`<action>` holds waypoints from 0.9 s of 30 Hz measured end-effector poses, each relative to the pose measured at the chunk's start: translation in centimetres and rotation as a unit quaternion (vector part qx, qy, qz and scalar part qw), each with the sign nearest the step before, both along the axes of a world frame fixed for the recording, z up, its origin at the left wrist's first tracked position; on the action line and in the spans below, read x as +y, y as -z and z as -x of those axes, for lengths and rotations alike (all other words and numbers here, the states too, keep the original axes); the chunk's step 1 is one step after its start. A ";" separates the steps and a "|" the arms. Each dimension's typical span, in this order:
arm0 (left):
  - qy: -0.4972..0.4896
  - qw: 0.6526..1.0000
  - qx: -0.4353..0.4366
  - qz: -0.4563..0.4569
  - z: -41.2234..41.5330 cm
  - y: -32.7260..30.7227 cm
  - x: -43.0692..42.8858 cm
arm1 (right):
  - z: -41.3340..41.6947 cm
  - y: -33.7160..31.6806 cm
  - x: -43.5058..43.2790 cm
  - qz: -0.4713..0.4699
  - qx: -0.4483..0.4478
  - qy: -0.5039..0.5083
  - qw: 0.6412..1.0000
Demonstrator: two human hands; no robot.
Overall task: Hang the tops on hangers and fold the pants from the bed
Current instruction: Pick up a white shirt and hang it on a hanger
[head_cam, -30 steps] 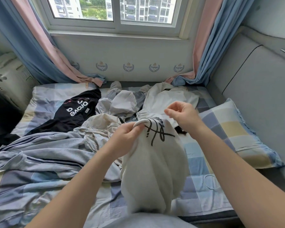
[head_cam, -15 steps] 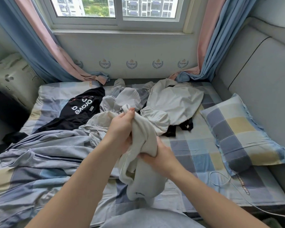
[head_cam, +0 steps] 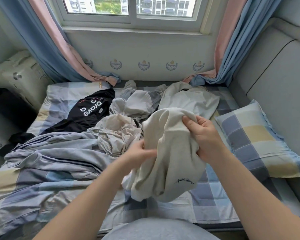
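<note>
At the bottom edge sits the person's lap (head_cam: pixel 159 229) in grey cloth, with both bare forearms reaching out over the bed (head_cam: pixel 206 198). The bed has a sheet checked in blue, grey, white and pale yellow. Just above it hangs the cream top (head_cam: pixel 170 158), bunched up, with a small dark mark near its lower hem. The right hand (head_cam: pixel 204 135) clutches its upper part, thumb pressed into the knit and fingers wrapped behind. The left hand (head_cam: pixel 140 153) is smeared by motion, but its fingers curl into the cloth at the top's left edge, grasping it.

Left of the hands a blue-grey striped garment (head_cam: pixel 50 158) sprawls across the sheet. A crumpled beige garment (head_cam: pixel 114 134) lies just beyond it, beside the cream top. Farther back lie a black top (head_cam: pixel 88 113) with white lettering, a heap of pale grey clothes (head_cam: pixel 137 104) and a white jacket (head_cam: pixel 192 99), all touching or overlapping. A checked pillow (head_cam: pixel 255 141) rests at the right against a grey padded panel (head_cam: pixel 275 80).

At the far left stand a pale box (head_cam: pixel 19 75) and a dark object (head_cam: pixel 5 104) that I cannot identify. Behind the bed is a wall (head_cam: pixel 156 49) printed with a row of small crests. Blue-and-pink curtains (head_cam: pixel 47 40) hang at either side, their ends pooled on the mattress, and a window (head_cam: pixel 132 9) above shows buildings and trees.
</note>
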State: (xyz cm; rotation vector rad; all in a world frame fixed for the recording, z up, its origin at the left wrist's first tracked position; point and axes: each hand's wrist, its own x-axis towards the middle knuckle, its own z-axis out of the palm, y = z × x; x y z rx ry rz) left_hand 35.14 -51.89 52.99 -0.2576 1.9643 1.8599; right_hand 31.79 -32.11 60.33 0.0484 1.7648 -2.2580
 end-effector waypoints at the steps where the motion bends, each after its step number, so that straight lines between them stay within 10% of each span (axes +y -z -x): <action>1: 0.018 0.999 -0.009 0.031 -0.4 1.2 0.5 | 0.0 -0.5 0.0 0.012 -0.005 -0.004 1.000; 9: -0.116 0.979 0.017 0.167 -0.2 5.7 0.1 | 1.3 -0.9 2.8 0.031 -0.042 0.072 0.996; 17: -0.206 0.978 0.026 -0.001 1.6 -0.2 -1.0 | 3.7 5.3 6.0 -0.167 -0.083 0.240 0.953; 27: -0.047 0.995 0.064 -0.068 0.1 -5.7 0.6 | -2.4 7.6 -2.3 -0.237 0.068 -0.174 0.953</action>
